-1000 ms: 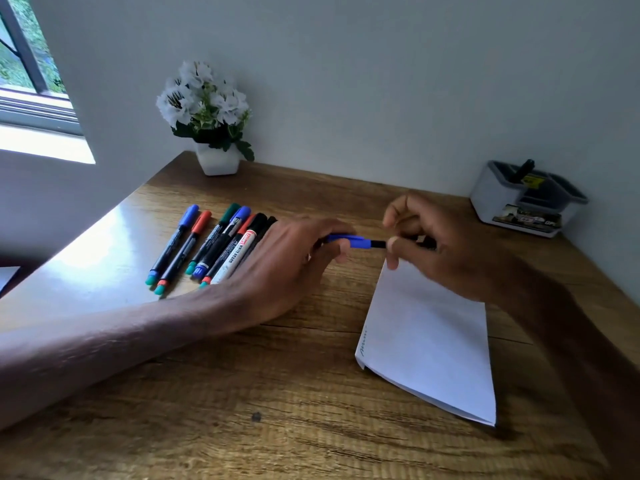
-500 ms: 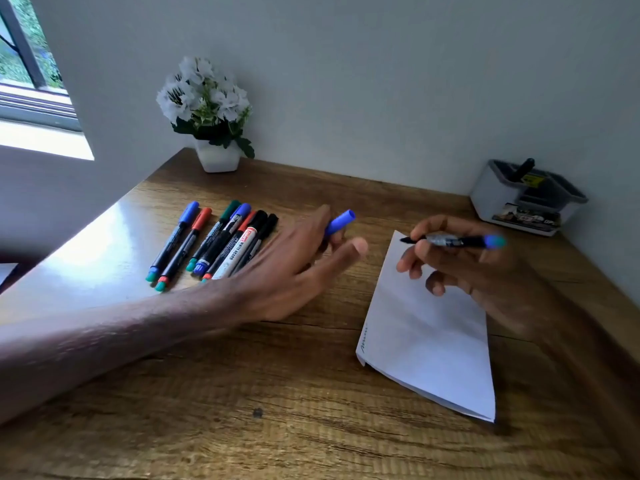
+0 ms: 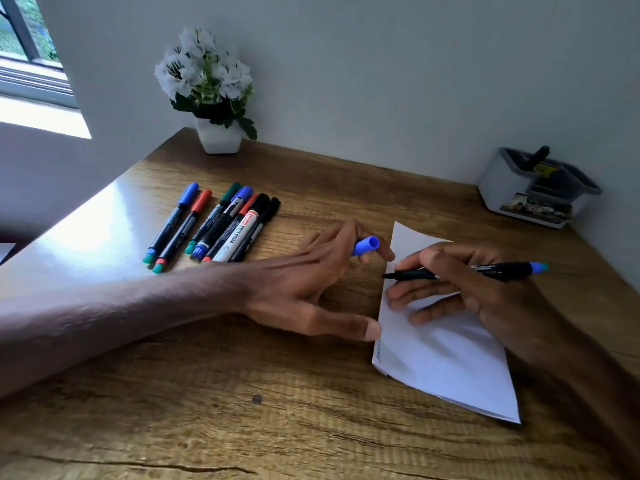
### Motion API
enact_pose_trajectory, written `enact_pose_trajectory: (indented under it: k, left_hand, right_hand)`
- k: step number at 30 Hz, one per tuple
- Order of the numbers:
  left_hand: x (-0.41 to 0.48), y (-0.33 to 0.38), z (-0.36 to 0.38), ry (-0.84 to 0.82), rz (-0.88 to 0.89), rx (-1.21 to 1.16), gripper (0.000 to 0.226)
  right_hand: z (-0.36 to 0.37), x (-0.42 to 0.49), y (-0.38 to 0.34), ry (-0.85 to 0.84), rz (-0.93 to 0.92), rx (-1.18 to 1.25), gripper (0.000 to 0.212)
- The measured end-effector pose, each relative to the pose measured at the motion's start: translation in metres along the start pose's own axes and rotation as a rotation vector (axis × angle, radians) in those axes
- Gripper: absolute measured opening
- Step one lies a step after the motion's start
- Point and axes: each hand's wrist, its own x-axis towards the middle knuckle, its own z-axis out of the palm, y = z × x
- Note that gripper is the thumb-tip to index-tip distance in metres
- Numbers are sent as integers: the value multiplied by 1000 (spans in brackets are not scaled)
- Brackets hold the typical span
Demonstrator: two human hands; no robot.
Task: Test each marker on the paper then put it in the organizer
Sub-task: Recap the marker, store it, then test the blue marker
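The right hand [image 3: 485,296] pinches the uncapped marker [image 3: 491,270], its tip at the far left edge of the paper [image 3: 446,358], which lies on the table [image 3: 207,393] at right. The left hand [image 3: 311,282] curls its fingers round the blue cap [image 3: 366,244], thumb stretched out to the paper's left edge. The other markers [image 3: 221,226] lie in a row at far left, and the organizer [image 3: 519,192] stands far right by the wall.
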Motion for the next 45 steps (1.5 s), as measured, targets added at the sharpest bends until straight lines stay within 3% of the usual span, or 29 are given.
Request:
enact_pose_trajectory:
  k: [8, 10, 15, 19, 23, 41, 45]
  left_hand:
    - [-1, 4, 7, 32, 28, 147, 85]
    - [0, 6, 8, 57, 27, 167, 74]
    - [1, 9, 9, 65, -11, 232, 69]
    - [1, 7, 9, 50, -15, 240, 80]
    - [1, 6, 9, 88, -15, 231, 72]
    - [2, 0, 13, 172, 45, 199, 83]
    - [2, 1, 13, 174, 30, 193, 84]
  right_hand:
    - [9, -8, 1, -6, -129, -55, 24]
    - [11, -8, 1, -15, -156, -42, 23]
    - [19, -2, 9, -52, -290, -178, 9]
    - [26, 3, 17, -42, -373, -235, 8]
    - [27, 3, 23, -41, -433, -271, 9]
    - [29, 3, 23, -21, -492, -395, 13]
    - [30, 3, 23, -6, -470, -400, 4]
